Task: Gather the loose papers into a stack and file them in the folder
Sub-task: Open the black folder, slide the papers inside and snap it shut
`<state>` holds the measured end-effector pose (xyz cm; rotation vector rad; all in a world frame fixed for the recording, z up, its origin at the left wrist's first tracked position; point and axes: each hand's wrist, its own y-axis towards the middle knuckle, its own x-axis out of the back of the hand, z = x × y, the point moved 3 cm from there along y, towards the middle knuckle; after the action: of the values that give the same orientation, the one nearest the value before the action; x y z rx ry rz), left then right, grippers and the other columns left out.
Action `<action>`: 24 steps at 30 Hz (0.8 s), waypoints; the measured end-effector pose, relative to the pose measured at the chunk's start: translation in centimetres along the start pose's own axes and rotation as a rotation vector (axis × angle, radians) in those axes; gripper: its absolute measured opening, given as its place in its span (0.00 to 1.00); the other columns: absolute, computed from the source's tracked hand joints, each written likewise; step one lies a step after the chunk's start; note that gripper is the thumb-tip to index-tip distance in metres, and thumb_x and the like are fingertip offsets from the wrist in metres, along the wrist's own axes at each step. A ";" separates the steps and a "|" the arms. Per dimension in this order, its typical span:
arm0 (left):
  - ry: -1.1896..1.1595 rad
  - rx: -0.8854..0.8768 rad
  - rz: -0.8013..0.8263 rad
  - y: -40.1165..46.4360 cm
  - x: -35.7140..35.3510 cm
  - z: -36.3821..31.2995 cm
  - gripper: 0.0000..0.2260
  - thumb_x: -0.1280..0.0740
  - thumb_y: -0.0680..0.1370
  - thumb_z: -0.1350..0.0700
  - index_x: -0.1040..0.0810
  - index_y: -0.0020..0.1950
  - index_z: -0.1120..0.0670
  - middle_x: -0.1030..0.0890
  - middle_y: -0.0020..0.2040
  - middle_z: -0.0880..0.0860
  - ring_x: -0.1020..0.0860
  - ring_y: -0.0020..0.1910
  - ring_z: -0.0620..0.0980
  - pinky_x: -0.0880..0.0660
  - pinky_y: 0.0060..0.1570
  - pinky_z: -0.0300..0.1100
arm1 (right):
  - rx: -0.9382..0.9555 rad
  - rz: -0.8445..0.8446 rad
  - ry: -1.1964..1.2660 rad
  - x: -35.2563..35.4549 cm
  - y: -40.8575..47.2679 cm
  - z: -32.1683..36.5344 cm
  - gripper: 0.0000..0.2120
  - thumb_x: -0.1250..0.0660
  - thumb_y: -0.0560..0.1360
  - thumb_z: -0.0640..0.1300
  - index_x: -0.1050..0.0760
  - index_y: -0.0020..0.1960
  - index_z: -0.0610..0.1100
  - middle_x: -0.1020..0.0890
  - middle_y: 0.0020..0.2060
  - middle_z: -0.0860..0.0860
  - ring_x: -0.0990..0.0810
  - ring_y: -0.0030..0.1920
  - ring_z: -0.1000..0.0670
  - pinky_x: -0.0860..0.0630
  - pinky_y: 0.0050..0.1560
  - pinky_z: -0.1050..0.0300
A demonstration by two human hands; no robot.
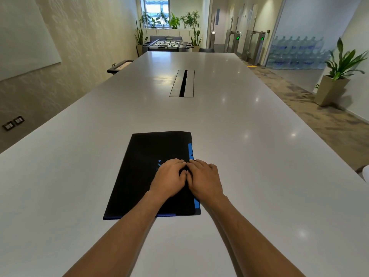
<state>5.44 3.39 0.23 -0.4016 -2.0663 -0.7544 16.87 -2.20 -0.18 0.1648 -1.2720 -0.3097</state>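
Directly beneath both hands, a closed black folder [147, 172] with blue edging lies flat on the white table [259, 156]. Left hand [169, 176] and right hand [203, 178] press palms-down side by side, fingertips touching, gripping nothing. Beyond them sits a metal cable hatch [182, 83]; no loose papers show.

A long white table [239, 120] is set down the middle of the room, with a metal cable hatch [182, 83] let into it. A whiteboard [22, 37] is mounted on the patterned left wall. A foosball table [167, 45], potted plants [174, 22] and a bright window [156, 7] are seen at the far end. Stacked water bottles [297, 52] are kept behind glass on the right, beside a planter [331, 89] on patterned carpet [319, 116].
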 end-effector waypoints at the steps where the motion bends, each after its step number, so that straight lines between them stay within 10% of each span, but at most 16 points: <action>1: -0.041 0.018 0.012 0.0 0.1 0.0 0.14 0.37 0.78 0.53 0.23 0.63 0.51 0.21 0.62 0.50 0.27 0.63 0.46 0.39 0.61 0.38 | 0.004 -0.014 0.005 0.2 -0.1 0.1 0.18 0.49 0.80 0.52 0.27 0.63 0.51 0.22 0.64 0.51 0.27 0.66 0.50 0.36 0.65 0.48; 6: -0.203 0.116 0.017 0.4 1.3 0.5 0.12 0.34 0.77 0.55 0.23 0.60 0.50 0.22 0.58 0.48 0.26 0.56 0.41 0.29 0.59 0.40 | -0.126 -0.105 0.114 1.0 -0.4 0.2 0.14 0.42 0.78 0.50 0.25 0.60 0.48 0.19 0.54 0.51 0.22 0.53 0.51 0.28 0.58 0.54; 10: 0.073 0.370 -0.177 0.1 2.8 1.9 0.16 0.34 0.77 0.52 0.25 0.64 0.50 0.28 0.68 0.51 0.33 0.68 0.49 0.38 0.68 0.53 | -0.315 -0.052 0.157 1.5 -0.3 0.2 0.13 0.39 0.75 0.52 0.25 0.54 0.44 0.20 0.45 0.49 0.26 0.44 0.51 0.29 0.41 0.58; 16: 0.232 0.748 -0.017 -1.1 4.6 5.0 0.31 0.36 0.74 0.40 0.40 0.74 0.49 0.45 0.77 0.58 0.52 0.76 0.62 0.50 0.67 0.70 | -0.394 0.020 0.288 1.8 -0.8 0.5 0.12 0.37 0.74 0.56 0.28 0.48 0.47 0.23 0.39 0.52 0.26 0.36 0.54 0.31 0.32 0.61; 24: 0.005 0.893 -0.063 -0.1 6.8 6.6 0.34 0.30 0.71 0.42 0.37 0.72 0.52 0.31 0.68 0.59 0.31 0.65 0.62 0.34 0.63 0.58 | -0.682 0.126 0.929 2.9 -0.5 -0.6 0.14 0.29 0.72 0.48 0.31 0.46 0.42 0.23 0.41 0.50 0.23 0.38 0.55 0.29 0.30 0.63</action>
<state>-2.54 7.59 2.95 0.1705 -2.1793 0.1767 18.17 -3.64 2.15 -0.3305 -0.2144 -0.4672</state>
